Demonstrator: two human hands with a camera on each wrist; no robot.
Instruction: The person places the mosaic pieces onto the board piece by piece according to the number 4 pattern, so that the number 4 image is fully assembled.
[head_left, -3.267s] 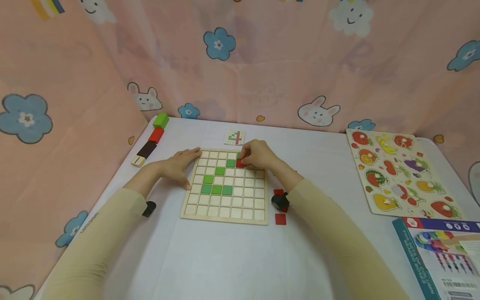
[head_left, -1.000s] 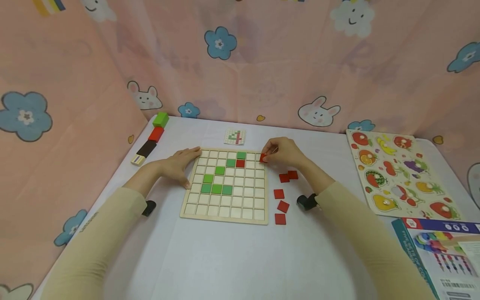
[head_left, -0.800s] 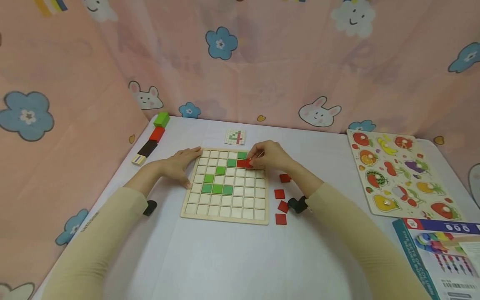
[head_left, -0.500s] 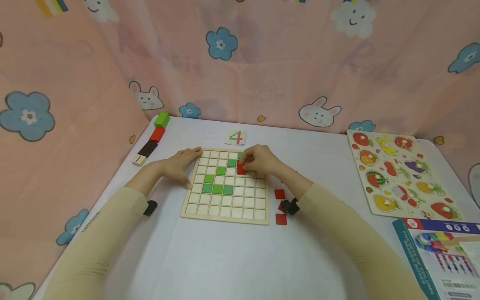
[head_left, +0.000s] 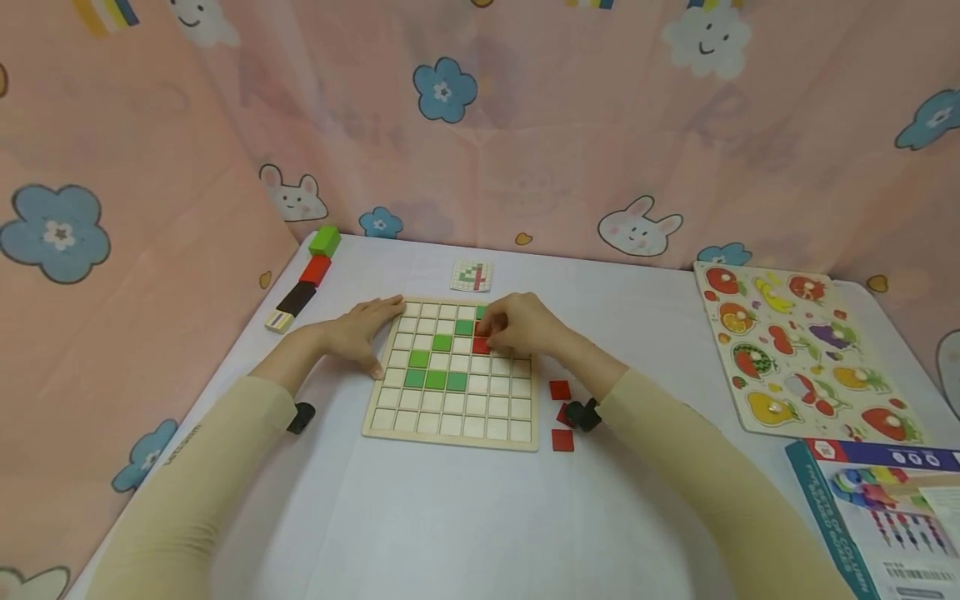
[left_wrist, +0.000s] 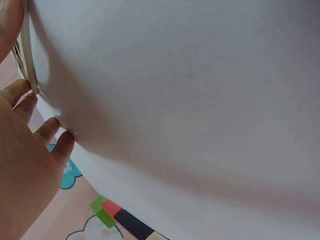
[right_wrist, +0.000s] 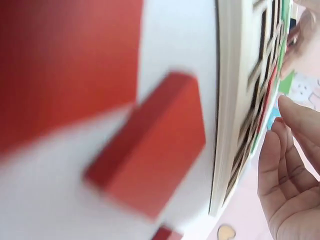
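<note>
A square wooden grid board (head_left: 450, 443) lies flat on the white cloth. Green tiles (head_left: 436, 379) run across it in a row and a rising diagonal. My left hand (head_left: 352, 333) is spread along the board's left edge, fingertips at the far left corner and thumb near the middle. My right hand (head_left: 525, 323) is bent over the upper right cells. Its thumb and forefinger touch a red tile (head_left: 481, 345) lying in a cell below another red one, partly hidden. In the right wrist view, a gap shows between that thumb and forefinger, with no tile in it.
Loose red tiles (head_left: 562, 440) lie right of the board, some behind the right wrist. A small pattern card (head_left: 471, 276) is beyond it. Blocks (head_left: 296, 298) line the left edge. A fruit puzzle (head_left: 810, 346) and a box (head_left: 862, 508) occupy the right.
My right hand brought a red tile leftward from beside the board, then lowered it into the cell below the first red one. The left hand stays at the board's edge.
</note>
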